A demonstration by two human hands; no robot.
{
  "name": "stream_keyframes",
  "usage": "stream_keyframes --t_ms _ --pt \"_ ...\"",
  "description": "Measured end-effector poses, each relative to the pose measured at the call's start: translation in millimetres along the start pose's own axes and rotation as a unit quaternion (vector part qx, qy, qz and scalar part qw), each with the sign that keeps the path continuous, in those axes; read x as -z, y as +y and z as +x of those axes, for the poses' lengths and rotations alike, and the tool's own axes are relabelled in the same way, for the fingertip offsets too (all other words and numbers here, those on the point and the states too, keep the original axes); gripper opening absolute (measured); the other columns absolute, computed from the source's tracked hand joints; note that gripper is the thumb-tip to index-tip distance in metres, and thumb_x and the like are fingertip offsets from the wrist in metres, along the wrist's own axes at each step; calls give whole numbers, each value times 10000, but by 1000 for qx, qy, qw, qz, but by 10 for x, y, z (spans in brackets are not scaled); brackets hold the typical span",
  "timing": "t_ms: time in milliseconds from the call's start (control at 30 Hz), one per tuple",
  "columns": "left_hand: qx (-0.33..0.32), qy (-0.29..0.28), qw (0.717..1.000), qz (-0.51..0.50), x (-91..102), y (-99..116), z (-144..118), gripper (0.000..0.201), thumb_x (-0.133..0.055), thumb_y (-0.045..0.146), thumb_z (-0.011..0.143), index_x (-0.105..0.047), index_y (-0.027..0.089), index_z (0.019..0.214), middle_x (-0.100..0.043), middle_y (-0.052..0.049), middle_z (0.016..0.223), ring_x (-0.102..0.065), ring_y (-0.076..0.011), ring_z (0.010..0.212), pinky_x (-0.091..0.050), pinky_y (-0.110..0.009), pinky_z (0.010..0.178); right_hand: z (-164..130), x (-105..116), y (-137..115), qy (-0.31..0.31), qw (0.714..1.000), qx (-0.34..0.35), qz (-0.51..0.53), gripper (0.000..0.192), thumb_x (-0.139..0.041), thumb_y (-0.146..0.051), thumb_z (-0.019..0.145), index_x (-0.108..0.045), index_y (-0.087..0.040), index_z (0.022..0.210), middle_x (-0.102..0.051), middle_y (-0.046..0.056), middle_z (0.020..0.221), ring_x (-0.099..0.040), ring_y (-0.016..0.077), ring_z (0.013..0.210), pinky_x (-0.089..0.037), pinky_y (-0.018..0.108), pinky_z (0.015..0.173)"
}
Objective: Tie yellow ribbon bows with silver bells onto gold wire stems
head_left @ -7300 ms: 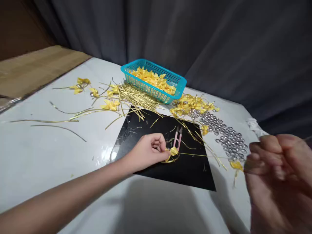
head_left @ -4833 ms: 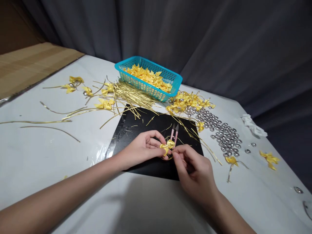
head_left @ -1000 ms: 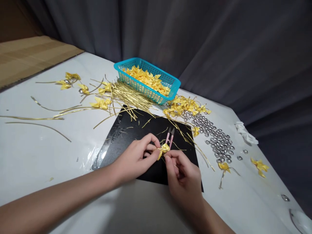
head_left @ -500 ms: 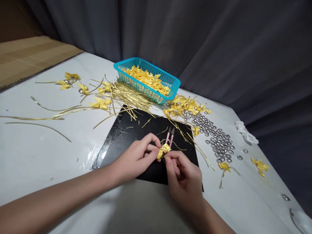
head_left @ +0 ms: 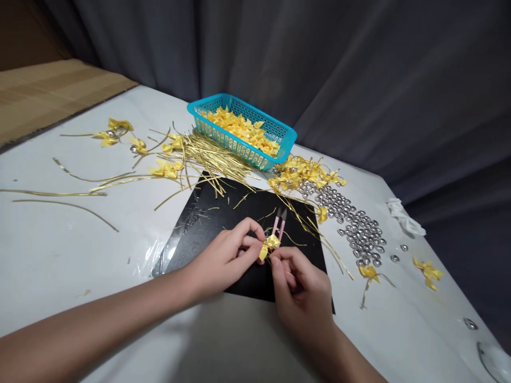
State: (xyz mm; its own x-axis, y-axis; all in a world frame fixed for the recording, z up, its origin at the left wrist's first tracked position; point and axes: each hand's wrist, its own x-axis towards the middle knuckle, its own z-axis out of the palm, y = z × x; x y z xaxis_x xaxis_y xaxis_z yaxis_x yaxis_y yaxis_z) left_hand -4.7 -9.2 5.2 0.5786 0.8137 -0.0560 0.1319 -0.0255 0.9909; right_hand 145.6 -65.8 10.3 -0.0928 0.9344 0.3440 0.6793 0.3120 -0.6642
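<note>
My left hand [head_left: 227, 258] pinches a small yellow ribbon bow [head_left: 270, 246] over the black mat [head_left: 215, 218]. My right hand [head_left: 303, 287] meets it from below, its fingertips closed on the bow's gold wire tie. Both hands touch at the bow. Pink thread snips [head_left: 279, 224] lie on the mat just beyond the bow.
A teal basket [head_left: 283, 146] of yellow bows stands at the back. A bundle of gold wire ties [head_left: 207, 157] lies in front of it. Finished bows [head_left: 305, 171] and silver beads [head_left: 357, 226] spread to the right. Loose bows and long wires lie left. Cardboard lies far left.
My right hand, pulled far back to the right, came in to the bow. Over the last second both hands have stayed almost still at the bow, with only small finger shifts.
</note>
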Motion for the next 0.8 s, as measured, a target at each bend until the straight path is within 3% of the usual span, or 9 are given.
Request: stream_keyframes --t_ms 233,533,800 --pt "-13 -13 1000 -15 -3 15 0 105 -379 305 904 -414 207 916 -634 23 711 -586 -118 703 -409 -210 641 -14 -62 35 20 1000 -18 9 88 -437 -123 872 -490 -164 817 -274 -74 540 -282 58 437 -248 175 434" --pt "-42 -12 998 43 -4 36 -29 102 -409 280 898 -439 205 961 -635 29 755 -544 -90 651 -382 -179 581 -23 -79 35 29 999 -26 18 88 -419 -123 884 -484 -158 835 -268 -80 531 -261 51 417 -224 175 411" --pt "-39 10 998 55 -20 13 -23 56 -433 252 881 -420 199 894 -604 62 643 -521 -71 546 -360 -162 507 -33 -102 34 34 999 -25 31 86 -422 -114 882 -486 -156 842 -288 -84 525 -262 44 414 -216 161 402"
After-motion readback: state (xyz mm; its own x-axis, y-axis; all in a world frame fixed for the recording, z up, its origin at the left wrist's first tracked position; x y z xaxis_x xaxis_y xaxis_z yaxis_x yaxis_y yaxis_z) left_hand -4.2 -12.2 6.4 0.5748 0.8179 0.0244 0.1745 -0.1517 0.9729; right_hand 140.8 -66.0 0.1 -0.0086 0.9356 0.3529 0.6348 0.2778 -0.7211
